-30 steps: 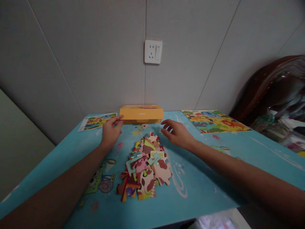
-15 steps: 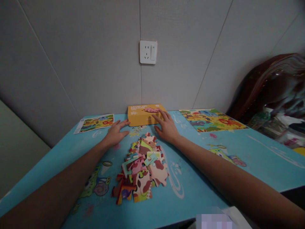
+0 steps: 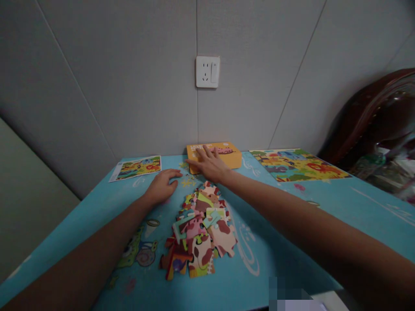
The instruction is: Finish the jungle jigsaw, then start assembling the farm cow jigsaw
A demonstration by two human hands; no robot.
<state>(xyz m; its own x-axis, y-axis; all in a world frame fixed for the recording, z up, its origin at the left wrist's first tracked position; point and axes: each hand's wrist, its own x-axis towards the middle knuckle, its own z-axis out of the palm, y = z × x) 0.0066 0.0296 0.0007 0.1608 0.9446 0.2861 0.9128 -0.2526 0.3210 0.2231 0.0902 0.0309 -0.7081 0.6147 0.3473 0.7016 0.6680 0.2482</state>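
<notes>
An orange puzzle box (image 3: 231, 160) lies against the wall at the far edge of the table. My right hand (image 3: 210, 165) rests with spread fingers over the left part of the box. Left of it, my left hand (image 3: 162, 185) hovers at or just above the cloth, its fingers loosely curved and apart, holding nothing. Between my forearms is a heap of jigsaw puzzle pieces (image 3: 199, 235), overlapping, some with brown-and-white cow patches. Tiny scraps or crumbs (image 3: 193, 177) lie on the cloth between the hands.
A small picture sheet (image 3: 139, 167) lies at the back left. A larger animal picture (image 3: 301, 165) lies at the back right. The blue patterned tablecloth (image 3: 275, 216) reaches the wall, which bears a socket (image 3: 207, 72). A dark leather chair (image 3: 372, 108) stands at the right.
My right hand has moved left across the box, and the box has shifted right and turned slightly. My left hand no longer reaches the box's left side. The view has shifted slightly.
</notes>
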